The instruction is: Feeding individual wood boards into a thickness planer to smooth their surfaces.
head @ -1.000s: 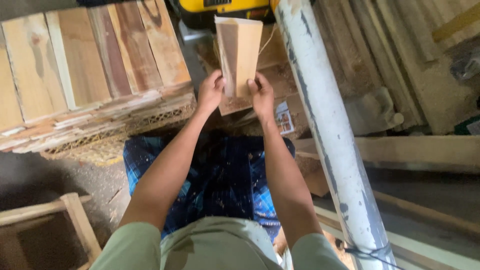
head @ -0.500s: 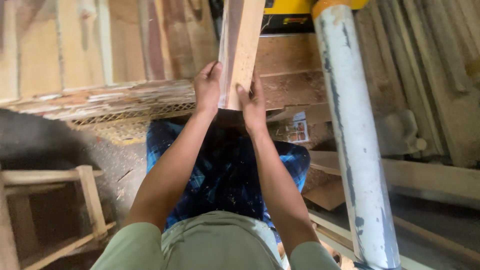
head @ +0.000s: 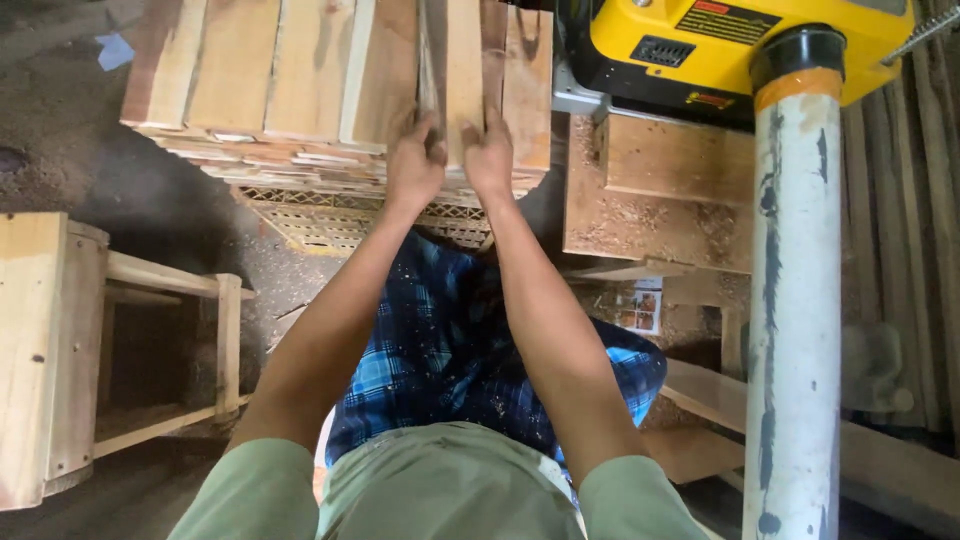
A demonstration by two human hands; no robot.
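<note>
Wooden board [head: 463,70] stands on edge atop the plank stack [head: 290,90], clamped between the left hand [head: 412,165] and right hand [head: 490,155]. Uneven planks below could tip it sideways; rough edges may splinter fingers.

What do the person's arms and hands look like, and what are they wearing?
Both arms are bare from short, pale green sleeves down. The left hand and right hand wear no gloves; no rings or watch show. Blue checked shorts, dusted with sawdust, show below.
</note>
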